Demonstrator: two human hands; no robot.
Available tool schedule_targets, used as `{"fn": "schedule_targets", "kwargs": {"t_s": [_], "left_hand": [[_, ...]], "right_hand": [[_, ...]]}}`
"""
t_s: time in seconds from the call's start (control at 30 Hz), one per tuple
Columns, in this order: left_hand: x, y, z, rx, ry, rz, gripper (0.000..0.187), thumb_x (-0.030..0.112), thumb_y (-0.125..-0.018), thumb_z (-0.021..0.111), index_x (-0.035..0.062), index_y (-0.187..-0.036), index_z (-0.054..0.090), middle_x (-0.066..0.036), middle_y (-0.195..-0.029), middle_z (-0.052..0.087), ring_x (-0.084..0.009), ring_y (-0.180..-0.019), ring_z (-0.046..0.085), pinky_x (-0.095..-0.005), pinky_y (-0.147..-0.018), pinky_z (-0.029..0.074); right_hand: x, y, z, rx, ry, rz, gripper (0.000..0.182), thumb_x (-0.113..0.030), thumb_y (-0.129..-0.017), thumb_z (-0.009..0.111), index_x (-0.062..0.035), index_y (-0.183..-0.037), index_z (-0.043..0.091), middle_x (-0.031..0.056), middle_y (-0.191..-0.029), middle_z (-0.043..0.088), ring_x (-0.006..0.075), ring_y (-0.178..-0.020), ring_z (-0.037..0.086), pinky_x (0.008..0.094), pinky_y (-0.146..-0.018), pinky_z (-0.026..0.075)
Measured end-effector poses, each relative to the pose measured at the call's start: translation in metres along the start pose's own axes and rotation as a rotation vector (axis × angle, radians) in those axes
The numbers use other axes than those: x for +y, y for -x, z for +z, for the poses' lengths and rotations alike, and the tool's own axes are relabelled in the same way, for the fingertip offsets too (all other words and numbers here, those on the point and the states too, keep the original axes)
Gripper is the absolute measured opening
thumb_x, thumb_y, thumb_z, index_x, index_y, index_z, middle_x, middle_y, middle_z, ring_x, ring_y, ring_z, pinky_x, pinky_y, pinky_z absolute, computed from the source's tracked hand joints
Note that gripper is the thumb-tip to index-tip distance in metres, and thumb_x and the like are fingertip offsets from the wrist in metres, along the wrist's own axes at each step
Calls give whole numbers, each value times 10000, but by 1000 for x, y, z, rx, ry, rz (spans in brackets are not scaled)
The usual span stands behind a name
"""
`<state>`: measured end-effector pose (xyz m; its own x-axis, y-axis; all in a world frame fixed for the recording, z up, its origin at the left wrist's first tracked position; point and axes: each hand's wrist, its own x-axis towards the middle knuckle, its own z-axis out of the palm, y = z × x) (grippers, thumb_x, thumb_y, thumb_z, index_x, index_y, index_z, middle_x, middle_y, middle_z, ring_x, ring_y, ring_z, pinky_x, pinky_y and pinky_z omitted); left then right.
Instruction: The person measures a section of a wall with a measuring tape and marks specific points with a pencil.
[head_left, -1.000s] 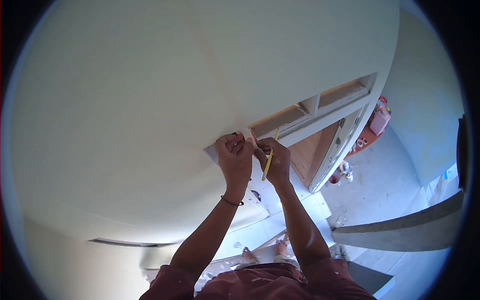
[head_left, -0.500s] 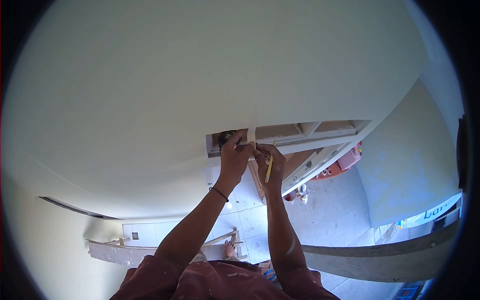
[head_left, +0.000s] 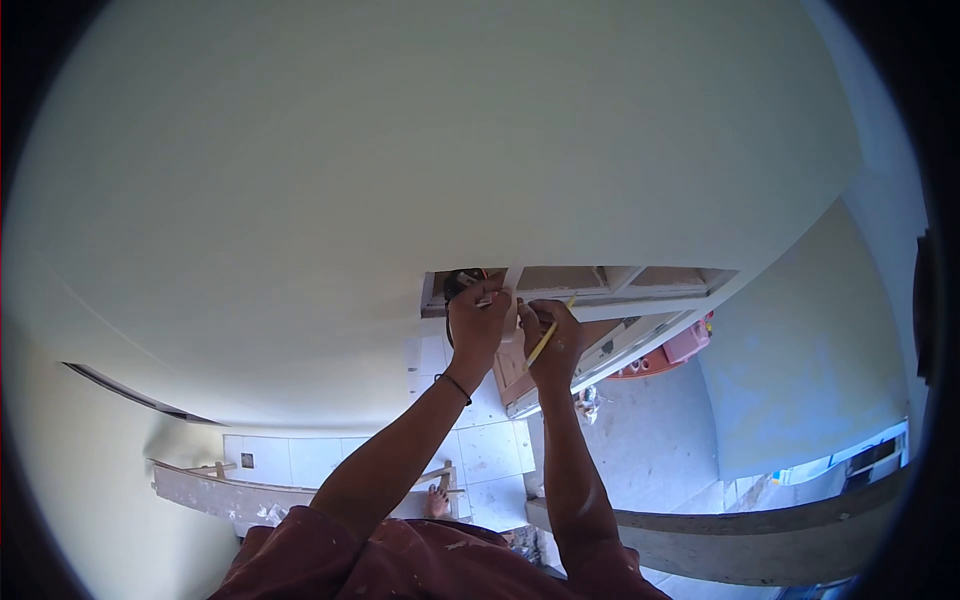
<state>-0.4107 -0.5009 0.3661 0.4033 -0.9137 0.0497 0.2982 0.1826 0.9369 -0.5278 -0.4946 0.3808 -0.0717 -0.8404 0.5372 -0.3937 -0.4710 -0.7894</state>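
Note:
My left hand (head_left: 478,325) is raised to the opening in the wall, its fingers closed around a black tape measure (head_left: 463,282) that is partly covered by them. Just to the right, my right hand (head_left: 556,340) grips a yellow pencil (head_left: 543,343), which slants up past the knuckles. The fingertips of both hands are close together at a pale upright divider (head_left: 515,278) of the white window frame (head_left: 655,301).
A pale wall (head_left: 480,140) fills the upper view. Below are a tiled floor (head_left: 495,450), a plank (head_left: 215,490) on wooden supports and a bare foot (head_left: 438,502). A grey curved ledge (head_left: 740,540) runs at lower right. A pink container (head_left: 687,343) stands beyond the frame.
My view has shifted slightly. My right hand has moved a little away from the left one, and the pencil leans further over. The tape measure shows more beside my left fingers.

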Motion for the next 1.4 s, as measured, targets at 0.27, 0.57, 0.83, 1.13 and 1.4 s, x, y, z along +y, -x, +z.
{"fn": "schedule_targets", "kwargs": {"t_s": [0.27,0.57,0.83,1.13,1.4], "left_hand": [[3,15,7,69,15,-9,229,149,-981,719,-52,-1082,761,-119,-859,787,-171,-734,779,-283,-648,599],[1,25,20,292,-128,178,141,143,-958,742,15,-1011,769,-134,-820,778,-221,-730,792,-314,-657,595],[-1,25,22,335,-180,237,110,128,-904,774,50,-982,771,-143,-829,766,-260,-736,781,-353,-674,590],[-6,17,19,253,-104,245,94,100,-925,737,42,-987,776,-130,-819,775,-229,-748,789,-316,-683,590],[-1,12,17,132,76,94,155,108,-966,694,-27,-1000,762,-105,-847,773,-158,-773,756,-285,-703,588]], "right_hand": [[-43,-62,-38,-411,722,-1046,319,-166,-843,730,-78,-1146,775,53,-726,630,198,-708,662,366,-663,428],[-47,-82,-30,-617,1033,-1255,392,-181,-845,697,-66,-1218,734,51,-739,654,192,-631,668,357,-627,450],[-51,-88,-28,-622,1011,-1376,335,-169,-811,707,-31,-1115,732,52,-748,660,184,-640,668,344,-611,435],[-37,-103,-31,-573,895,-1581,297,-200,-832,730,-6,-1056,743,46,-663,625,178,-622,644,345,-589,430],[-24,-109,-29,-536,820,-1586,274,-192,-825,713,-11,-1030,737,40,-668,632,178,-622,645,348,-596,429]]}}
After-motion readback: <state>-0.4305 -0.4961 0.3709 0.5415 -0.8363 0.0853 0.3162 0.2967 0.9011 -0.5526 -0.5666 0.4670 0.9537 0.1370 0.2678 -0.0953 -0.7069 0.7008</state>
